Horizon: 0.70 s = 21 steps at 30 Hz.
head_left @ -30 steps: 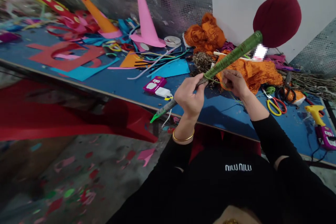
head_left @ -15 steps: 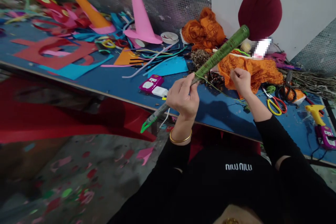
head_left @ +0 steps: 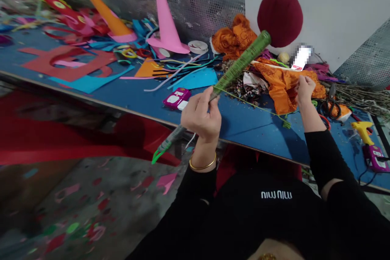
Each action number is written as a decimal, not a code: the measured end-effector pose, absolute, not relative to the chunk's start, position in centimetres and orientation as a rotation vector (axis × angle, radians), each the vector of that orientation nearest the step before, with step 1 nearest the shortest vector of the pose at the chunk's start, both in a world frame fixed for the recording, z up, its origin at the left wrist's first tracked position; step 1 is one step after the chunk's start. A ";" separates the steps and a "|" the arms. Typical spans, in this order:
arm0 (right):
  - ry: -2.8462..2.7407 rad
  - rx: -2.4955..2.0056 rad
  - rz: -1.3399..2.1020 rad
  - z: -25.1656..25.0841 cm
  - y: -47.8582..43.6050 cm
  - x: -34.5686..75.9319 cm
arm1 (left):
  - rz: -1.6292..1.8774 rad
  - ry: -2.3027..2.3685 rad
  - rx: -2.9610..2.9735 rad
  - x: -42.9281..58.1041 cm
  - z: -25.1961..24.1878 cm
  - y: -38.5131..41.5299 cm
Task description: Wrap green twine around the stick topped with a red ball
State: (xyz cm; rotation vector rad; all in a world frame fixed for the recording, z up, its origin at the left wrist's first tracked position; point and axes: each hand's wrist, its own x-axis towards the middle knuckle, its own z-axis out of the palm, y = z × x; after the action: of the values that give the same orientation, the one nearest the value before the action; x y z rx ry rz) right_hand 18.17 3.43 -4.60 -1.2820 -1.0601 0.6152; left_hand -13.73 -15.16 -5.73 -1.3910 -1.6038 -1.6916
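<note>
My left hand is closed round a stick whose upper length is wrapped in green yarn. A dark red ball sits at its far end, and the grey lower end has a bright green loop. From the wrapping near my left fingers, a strand of green yarn runs right across the table towards my right hand. That hand is closed in a pinch over the orange cloth and seems to hold the yarn; its fingertips are partly hidden.
Scissors, a yellow glue gun and dry twigs lie to the right. A purple box, a pink cone hat and red felt are on the left. A lit phone leans at the back.
My right hand has moved right, away from the stick, and the yarn strand stretches longer. My left hand has shifted slightly left and down with the stick and ball.
</note>
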 end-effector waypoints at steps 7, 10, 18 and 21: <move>-1.029 -1.419 0.617 -5.5 4.8 21.2 | -1.932 -1.559 -1.338 -14.8 -3.7 -16.5; -1.059 -1.481 0.486 -5.7 3.9 21.7 | -2.123 -1.572 -1.411 -14.8 -3.5 -17.4; -2.004 -1.880 0.112 -4.9 -1.7 17.4 | -2.248 -1.785 -1.532 -14.5 -4.1 -19.5; -2.164 -2.013 0.130 -5.2 -1.4 15.9 | -2.213 -1.831 -1.560 -14.3 -4.2 -20.1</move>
State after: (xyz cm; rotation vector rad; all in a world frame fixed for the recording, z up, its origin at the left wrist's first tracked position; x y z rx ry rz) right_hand 15.92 -1.42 -5.22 -2.0134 -2.1642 0.1299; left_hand -14.30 -20.05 -4.20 -1.5603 -1.8306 -2.2127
